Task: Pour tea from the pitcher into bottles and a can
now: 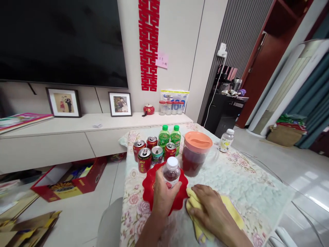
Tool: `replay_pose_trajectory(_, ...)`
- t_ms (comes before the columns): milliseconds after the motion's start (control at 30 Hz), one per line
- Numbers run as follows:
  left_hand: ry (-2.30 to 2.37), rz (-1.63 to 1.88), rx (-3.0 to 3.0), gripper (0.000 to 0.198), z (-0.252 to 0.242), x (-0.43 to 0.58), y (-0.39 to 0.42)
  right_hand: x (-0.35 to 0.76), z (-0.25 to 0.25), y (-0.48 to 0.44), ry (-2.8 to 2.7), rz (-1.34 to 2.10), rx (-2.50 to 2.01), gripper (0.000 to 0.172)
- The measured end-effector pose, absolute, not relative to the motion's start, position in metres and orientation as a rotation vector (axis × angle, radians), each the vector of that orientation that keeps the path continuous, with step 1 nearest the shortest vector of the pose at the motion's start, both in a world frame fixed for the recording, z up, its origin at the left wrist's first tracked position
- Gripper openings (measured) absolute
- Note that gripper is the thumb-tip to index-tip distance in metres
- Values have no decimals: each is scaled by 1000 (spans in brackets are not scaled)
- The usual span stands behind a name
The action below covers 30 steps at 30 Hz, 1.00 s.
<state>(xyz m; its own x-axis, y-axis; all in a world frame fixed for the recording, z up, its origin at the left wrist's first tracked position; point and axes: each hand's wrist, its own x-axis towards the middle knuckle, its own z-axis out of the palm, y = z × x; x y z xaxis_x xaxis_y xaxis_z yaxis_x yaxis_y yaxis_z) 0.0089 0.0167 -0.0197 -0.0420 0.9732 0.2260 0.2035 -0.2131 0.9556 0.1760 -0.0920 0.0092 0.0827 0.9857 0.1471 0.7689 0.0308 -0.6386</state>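
My left hand (164, 193) is wrapped round a clear plastic bottle (171, 171) with a white cap. The bottle is upright over a red scalloped plate (147, 188); whether its base touches the plate is hidden. My right hand (208, 206) lies on a yellow cloth (232, 211) on the table, its fingers pressing on the fabric. Behind the plate stand several drink cans (144, 161) and two green-capped bottles (163, 137). A pitcher (194, 159) of dark red liquid with an orange lid is just right of the held bottle.
A second white-capped bottle (226, 142) stands near the right edge of the flowered tablecloth (246, 175). Behind, a white cabinet (144, 120) carries framed photos and several red-lidded jars (168, 108). A red box (89, 181) sits on the floor at left.
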Motion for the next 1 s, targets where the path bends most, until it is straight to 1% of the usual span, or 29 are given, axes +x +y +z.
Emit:
replay_pose_trajectory(33, 1283, 1334, 1495, 67, -21, 9, 17, 179, -1, -96, -1740, 454, -1810, 54)
replay_pose_trajectory(67, 1276, 1336, 1497, 68, -22, 10, 17, 181, -10, -98, -1748, 399, -1823, 55)
replay_pose_trajectory(167, 1285, 1325, 1496, 74, -23, 10, 17, 187, -26, -97, -1755, 294, -1790, 42)
replay_pose_trajectory(233, 1294, 1321, 1492, 78, -22, 10, 16, 189, -24, -95, -1747, 285, -1753, 40)
replay_pose_trajectory(367, 1279, 1299, 1479, 78, -18, 10, 14, 184, 11, -91, -1545, 184, -1622, 42)
replay_pose_trajectory(433, 1254, 1306, 1467, 75, -16, 10, 14, 174, 34, -86, -1491, 67, -1508, 37)
replay_pose_trajectory(467, 1246, 1318, 1461, 73, -15, 10, 13, 168, 45, -82, -1505, 3, -1458, 35)
replay_pose_trajectory(600, 1173, 1401, 1439, 66, -16, 9, 13, 140, 77, -55, -1688, -240, -1271, 37)
replay_pose_trajectory(667, 1097, 1447, 1445, 59, -20, 9, 13, 128, 85, -39, -1826, -233, -1289, 35)
replay_pose_trajectory(733, 1066, 1479, 1450, 53, -25, 10, 14, 118, 90, -25, -1934, -141, -1385, 35)
replay_pose_trajectory(867, 1102, 1493, 1452, 57, -34, 13, 17, 108, 101, -7, -1969, -16, -1541, 27)
replay_pose_trajectory(1000, 1138, 1425, 1460, 61, -27, 12, 17, 108, 118, 5, -1943, 98, -1638, 22)
